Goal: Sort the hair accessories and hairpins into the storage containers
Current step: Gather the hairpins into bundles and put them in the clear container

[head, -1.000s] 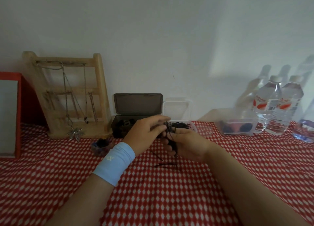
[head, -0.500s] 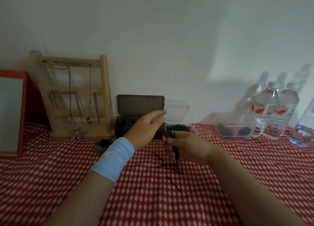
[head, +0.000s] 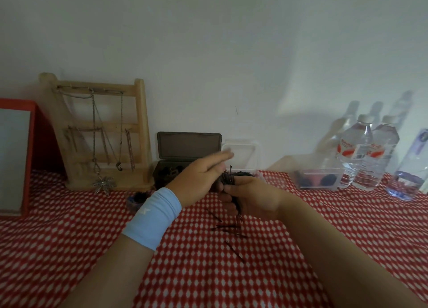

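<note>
My right hand (head: 250, 197) grips a bunch of black hairpins (head: 228, 177) upright over the red checked cloth. My left hand (head: 201, 179), with a light blue wristband, is against the bunch from the left with its fingers stretched out straight. Several loose hairpins (head: 234, 249) lie on the cloth just below my hands. Behind the bunch stands a small clear container (head: 257, 174) holding more black pins, its lid (head: 240, 153) tipped up. A dark open box (head: 166, 171) sits left of it. A clear tub (head: 318, 179) with dark round accessories stands to the right.
A wooden jewellery rack (head: 102, 131) with hanging chains stands at the back left, a red-framed mirror (head: 16, 157) beside it. Water bottles (head: 368, 150) line the back right. A small dark hair tie (head: 137, 197) lies near my left wrist. The wall runs close behind.
My left hand's fingers have straightened and lifted from the bunch. One more hairpin lies lower on the cloth. The view has shifted slightly.
</note>
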The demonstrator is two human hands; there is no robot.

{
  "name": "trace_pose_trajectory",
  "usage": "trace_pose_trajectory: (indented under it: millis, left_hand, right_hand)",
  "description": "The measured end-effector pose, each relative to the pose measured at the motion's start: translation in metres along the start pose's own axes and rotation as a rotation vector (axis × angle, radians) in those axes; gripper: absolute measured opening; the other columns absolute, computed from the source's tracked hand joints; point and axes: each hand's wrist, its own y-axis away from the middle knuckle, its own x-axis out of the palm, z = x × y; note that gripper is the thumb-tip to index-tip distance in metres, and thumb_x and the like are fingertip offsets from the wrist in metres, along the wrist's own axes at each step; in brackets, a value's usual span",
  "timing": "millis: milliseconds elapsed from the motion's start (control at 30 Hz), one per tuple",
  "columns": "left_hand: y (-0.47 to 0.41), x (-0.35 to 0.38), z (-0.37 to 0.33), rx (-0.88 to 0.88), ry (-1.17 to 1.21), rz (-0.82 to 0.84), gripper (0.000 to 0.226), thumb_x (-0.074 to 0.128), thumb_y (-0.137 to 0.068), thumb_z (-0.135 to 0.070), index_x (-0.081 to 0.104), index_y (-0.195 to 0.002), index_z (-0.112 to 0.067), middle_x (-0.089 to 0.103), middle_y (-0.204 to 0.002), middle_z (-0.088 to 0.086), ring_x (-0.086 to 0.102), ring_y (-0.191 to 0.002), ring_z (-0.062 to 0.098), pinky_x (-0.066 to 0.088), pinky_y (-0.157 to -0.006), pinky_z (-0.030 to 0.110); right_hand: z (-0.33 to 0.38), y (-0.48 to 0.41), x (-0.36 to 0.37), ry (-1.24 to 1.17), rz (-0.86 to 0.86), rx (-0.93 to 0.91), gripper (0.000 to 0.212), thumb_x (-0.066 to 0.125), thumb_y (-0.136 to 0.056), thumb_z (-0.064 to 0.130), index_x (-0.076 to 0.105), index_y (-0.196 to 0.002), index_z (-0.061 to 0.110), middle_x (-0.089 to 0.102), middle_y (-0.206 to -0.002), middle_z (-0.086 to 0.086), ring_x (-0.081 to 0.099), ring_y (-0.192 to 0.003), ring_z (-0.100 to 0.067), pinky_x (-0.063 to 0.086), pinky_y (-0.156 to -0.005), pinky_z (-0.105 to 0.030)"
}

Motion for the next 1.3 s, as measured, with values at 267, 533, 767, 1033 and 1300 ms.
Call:
trace_pose_trajectory:
  millis: [267, 533, 767, 1033, 1300]
  left_hand:
    - [0.001, 0.004, 0.004, 0.059, -0.124, -0.066, 0.038, 0.044, -0.102, -0.017, 0.054, -0.136, -0.031, 0.056, -0.131, -0.018, 0.06, -0.085, -0.003, 0.043, -0.098, 0.019]
    - [0.003, 0.004, 0.005, 0.044, -0.119, -0.056, 0.039, 0.047, -0.101, -0.022, 0.052, -0.137, -0.034, 0.062, -0.115, -0.023, 0.058, -0.104, -0.01, 0.043, -0.095, 0.011]
    - [0.001, 0.009, 0.009, -0.089, 0.089, -0.074, 0.032, 0.047, -0.099, -0.037, 0.058, -0.129, -0.04, 0.069, -0.111, -0.008, 0.059, -0.111, 0.002, 0.042, -0.103, 0.023]
    - [0.002, 0.029, -0.01, -0.619, 1.02, -0.006, 0.036, 0.044, -0.1, -0.022, 0.061, -0.119, 0.004, 0.062, -0.123, 0.025, 0.06, -0.117, 0.034, 0.048, -0.101, 0.044]
    - [0.008, 0.031, -0.01, -0.787, 1.345, -0.005, 0.06, 0.041, -0.1, -0.037, 0.048, -0.127, 0.017, 0.055, -0.127, 0.037, 0.052, -0.122, 0.047, 0.04, -0.104, 0.053]
  right_hand:
    - [0.003, -0.004, -0.005, 0.016, 0.016, -0.013, 0.013, 0.043, -0.104, 0.012, 0.055, -0.099, 0.009, 0.049, -0.079, -0.005, 0.05, -0.067, -0.016, 0.044, -0.066, -0.029]
    - [0.008, -0.005, -0.004, 0.061, 0.001, -0.029, 0.016, 0.039, -0.105, 0.009, 0.054, -0.111, 0.006, 0.049, -0.079, -0.005, 0.05, -0.067, -0.016, 0.044, -0.066, -0.029]
    - [-0.001, -0.006, -0.005, -0.015, -0.055, -0.054, 0.015, 0.038, -0.106, 0.009, 0.052, -0.104, 0.008, 0.048, -0.078, -0.004, 0.045, -0.067, -0.017, 0.04, -0.064, -0.029]
    - [0.024, -0.012, -0.007, -0.36, -0.368, -0.469, 0.022, 0.033, -0.105, 0.004, 0.05, -0.094, 0.014, 0.046, -0.071, 0.001, 0.046, -0.062, -0.014, 0.04, -0.06, -0.026]
    - [0.02, -0.01, -0.002, -0.304, -0.468, -0.54, 0.022, 0.033, -0.106, 0.003, 0.05, -0.096, 0.013, 0.046, -0.07, 0.001, 0.044, -0.062, -0.015, 0.044, -0.055, -0.024]
